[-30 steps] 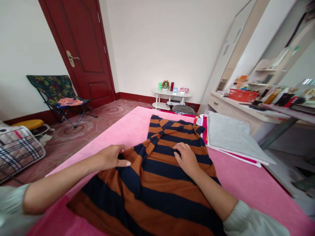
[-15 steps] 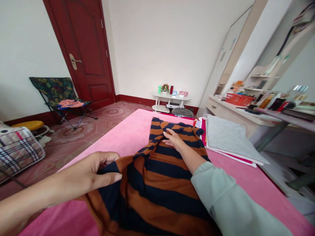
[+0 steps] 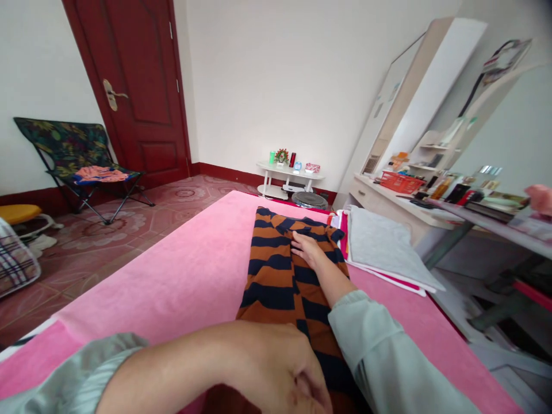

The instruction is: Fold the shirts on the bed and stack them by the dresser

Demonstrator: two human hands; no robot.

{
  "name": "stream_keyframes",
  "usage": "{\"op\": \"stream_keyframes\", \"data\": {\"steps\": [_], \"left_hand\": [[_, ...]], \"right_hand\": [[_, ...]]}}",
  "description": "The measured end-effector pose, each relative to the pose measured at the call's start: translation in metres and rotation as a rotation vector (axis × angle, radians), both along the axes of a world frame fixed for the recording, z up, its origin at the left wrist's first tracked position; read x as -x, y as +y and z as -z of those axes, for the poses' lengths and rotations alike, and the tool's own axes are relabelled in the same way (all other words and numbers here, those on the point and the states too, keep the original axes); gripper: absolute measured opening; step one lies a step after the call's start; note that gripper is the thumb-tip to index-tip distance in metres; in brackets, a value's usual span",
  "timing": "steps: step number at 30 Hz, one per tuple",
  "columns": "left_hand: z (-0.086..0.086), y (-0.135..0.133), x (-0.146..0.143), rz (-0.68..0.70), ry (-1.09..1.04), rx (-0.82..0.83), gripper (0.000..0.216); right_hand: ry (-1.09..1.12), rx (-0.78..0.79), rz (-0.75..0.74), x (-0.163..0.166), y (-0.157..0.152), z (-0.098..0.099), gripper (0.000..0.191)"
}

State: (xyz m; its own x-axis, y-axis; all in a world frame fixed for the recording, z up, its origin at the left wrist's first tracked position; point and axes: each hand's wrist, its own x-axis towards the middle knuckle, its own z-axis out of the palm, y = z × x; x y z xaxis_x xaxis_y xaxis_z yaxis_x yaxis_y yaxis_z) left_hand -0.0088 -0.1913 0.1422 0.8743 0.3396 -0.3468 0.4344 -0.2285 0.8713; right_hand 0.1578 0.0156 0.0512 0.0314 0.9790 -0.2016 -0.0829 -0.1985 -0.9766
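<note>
A brown and navy striped shirt (image 3: 269, 273) lies lengthwise on the pink bed cover (image 3: 185, 259), one side folded over so that an edge runs down its middle. My right hand (image 3: 307, 250) rests on the shirt's far part with fingers stretched out, pressing beside that edge. Close to me, my left hand (image 3: 280, 359) is curled over the near part of the shirt, its fingers closed on the cloth. Its fingertips are partly hidden by the back of the hand and the frame's lower edge.
Folded grey cloth (image 3: 382, 238) is stacked right of the shirt. A dressing table (image 3: 366, 192) with a red basket (image 3: 401, 181) and several bottles stands along the right. Beyond the bed is a small white table (image 3: 280, 171); a folding chair (image 3: 64, 149) stands at left.
My left hand has swung from the left toward the right, carrying the shirt's side over onto its middle. My right hand stays on the shirt's far part. The view has shifted slightly right.
</note>
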Motion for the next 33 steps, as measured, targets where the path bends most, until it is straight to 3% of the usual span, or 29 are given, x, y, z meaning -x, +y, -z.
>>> {"op": "stream_keyframes", "data": {"steps": [2, 4, 6, 8, 10, 12, 14, 20, 24, 30, 33], "left_hand": [[0.002, 0.024, -0.008, -0.072, 0.027, -0.131, 0.03], [0.01, 0.056, -0.014, -0.303, 0.033, -0.466, 0.028], [0.028, 0.093, -0.016, -0.55, 0.055, -0.798, 0.026], [0.057, 0.126, -0.014, -0.726, 0.104, -0.923, 0.046], [0.088, 0.147, -0.01, -0.747, 0.225, -0.936, 0.067], [0.114, 0.156, -0.007, -0.728, 0.31, -0.974, 0.068], [0.129, 0.157, -0.005, -0.714, 0.337, -1.022, 0.065], [0.129, 0.152, -0.005, -0.734, 0.293, -1.051, 0.064], [0.128, 0.153, -0.005, -0.744, 0.269, -1.044, 0.063], [0.128, 0.153, -0.005, -0.748, 0.233, -1.013, 0.061], [0.126, 0.153, -0.004, -0.744, 0.212, -1.0, 0.057]], "right_hand": [[0.046, -0.024, 0.004, -0.006, -0.003, 0.008, 0.013], [0.075, -0.04, 0.022, -0.009, -0.004, 0.014, 0.013], [0.113, -0.041, 0.045, -0.011, -0.002, 0.018, 0.017], [0.16, -0.03, 0.065, -0.013, 0.001, 0.019, 0.027], [0.185, -0.01, 0.082, -0.014, 0.006, 0.018, 0.037], [0.161, 0.001, 0.085, -0.015, 0.013, 0.015, 0.043], [0.037, -0.013, 0.086, -0.014, 0.022, 0.012, 0.042], [-0.615, -0.129, 0.217, -0.015, 0.059, 0.007, 0.022], [-0.879, -0.225, 0.305, -0.012, 0.09, 0.002, 0.023], [-1.141, -0.272, 0.21, 0.015, 0.126, 0.006, 0.036], [-1.219, -0.242, 0.193, 0.014, 0.131, 0.016, 0.032]]}}
